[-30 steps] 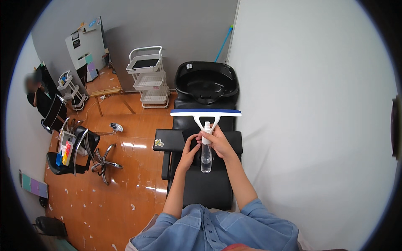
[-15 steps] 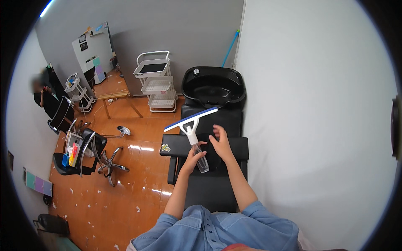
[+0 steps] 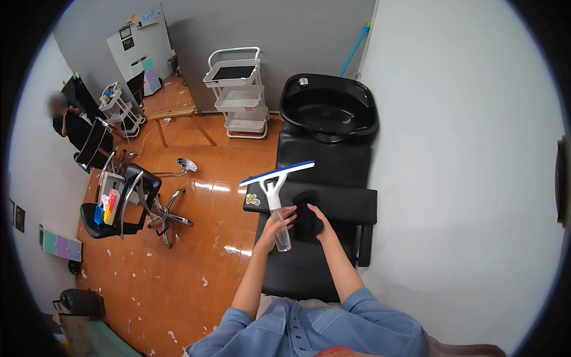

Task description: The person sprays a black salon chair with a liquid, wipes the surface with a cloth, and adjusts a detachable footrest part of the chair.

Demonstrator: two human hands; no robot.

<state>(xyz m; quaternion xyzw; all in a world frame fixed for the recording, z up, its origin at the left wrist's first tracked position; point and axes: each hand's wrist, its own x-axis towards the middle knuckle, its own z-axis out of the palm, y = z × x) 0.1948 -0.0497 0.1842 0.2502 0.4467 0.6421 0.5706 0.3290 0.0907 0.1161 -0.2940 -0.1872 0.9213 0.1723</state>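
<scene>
My left hand [image 3: 272, 231] is wrapped round the clear bottle handle of a white spray squeegee [image 3: 273, 196], which stands nearly upright with its blue-edged blade at the top. To the right of it, my right hand [image 3: 320, 222] grips a crumpled black cloth [image 3: 307, 219]; the fingers behind the cloth are partly hidden. Both hands are over a black shampoo chair [image 3: 300, 275], close to its armrest [image 3: 345, 205], which bears a small yellow-green sticker. Beyond the seat back is a glossy black wash basin [image 3: 327, 107].
A white three-tier trolley [image 3: 241, 98] stands left of the basin. Further left are a black salon chair [image 3: 131, 202] holding packages, a wooden ledge [image 3: 172, 113] by a mirror, and a seated person [image 3: 80, 128]. White scraps dot the orange floor [image 3: 178, 279]. A white wall [image 3: 464, 178] rises on the right.
My right hand, open half a second ago, now holds the black cloth. The squeegee has tipped more upright. The whole view has shifted, with the chair and basin further right.
</scene>
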